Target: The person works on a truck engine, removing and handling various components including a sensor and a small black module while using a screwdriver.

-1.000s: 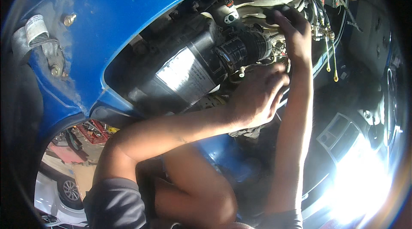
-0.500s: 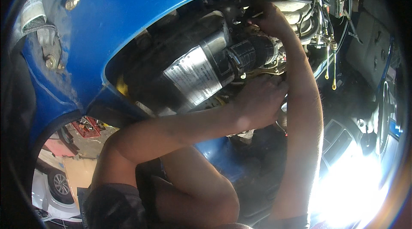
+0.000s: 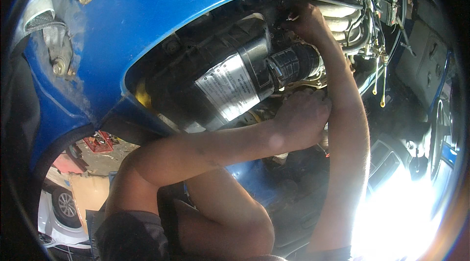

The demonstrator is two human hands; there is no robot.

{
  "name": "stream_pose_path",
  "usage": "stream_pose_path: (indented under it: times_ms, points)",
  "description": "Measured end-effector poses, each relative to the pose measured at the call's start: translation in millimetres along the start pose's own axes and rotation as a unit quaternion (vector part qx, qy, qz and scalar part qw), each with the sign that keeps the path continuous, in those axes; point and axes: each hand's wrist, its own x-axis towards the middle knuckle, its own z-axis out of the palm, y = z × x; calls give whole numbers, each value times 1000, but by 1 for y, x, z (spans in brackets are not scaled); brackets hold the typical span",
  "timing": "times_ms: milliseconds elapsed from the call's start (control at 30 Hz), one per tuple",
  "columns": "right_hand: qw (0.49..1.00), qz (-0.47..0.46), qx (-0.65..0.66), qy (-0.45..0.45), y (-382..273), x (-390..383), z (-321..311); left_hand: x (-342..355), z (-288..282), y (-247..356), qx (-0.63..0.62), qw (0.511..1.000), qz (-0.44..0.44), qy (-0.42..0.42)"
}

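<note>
My left hand [image 3: 302, 116] is curled closed low in the engine bay, its back toward me, just below the ribbed black intake hose [image 3: 293, 64]. Whatever its fingers grip is hidden behind the knuckles and my right forearm. Farther in, my right hand [image 3: 309, 22] is bent over dark parts beside the pale intake manifold pipes [image 3: 339, 16]. Its fingertips are drawn together there, and I cannot make out what is in them. Left of both hands sits the black air filter box [image 3: 252, 60] with a silver label [image 3: 227, 87].
A blue body panel [image 3: 147, 11] curves around the opening. Loose cables with yellow ends [image 3: 382, 103] hang to the right of my right forearm. Bright glare [image 3: 401, 212] covers the lower right. A red crate [image 3: 99, 142] and a white car [image 3: 61, 217] show at the lower left.
The view has shifted slightly, so the engine parts sit a little farther right. My right hand has turned a little at the wrist; my left hand stays at nearly the same spot.
</note>
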Motion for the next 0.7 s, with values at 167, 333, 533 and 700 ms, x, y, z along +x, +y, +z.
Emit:
stream_pose_path:
  times_ms: [167,333,533,700]
  points:
    - [998,50,-44,1,-8,2,-3,3,-3,2,-14,999,-25,-32]
    - [997,60,-48,-20,-9,4,-2,3,-2,3,-35,999,-16,0]
    - [999,40,-31,-16,-9,2,-3,2,2,1,15,1000,-6,-6]
    - [997,52,-44,-24,-1,8,5,2,0,2,-3,1000,-11,9]
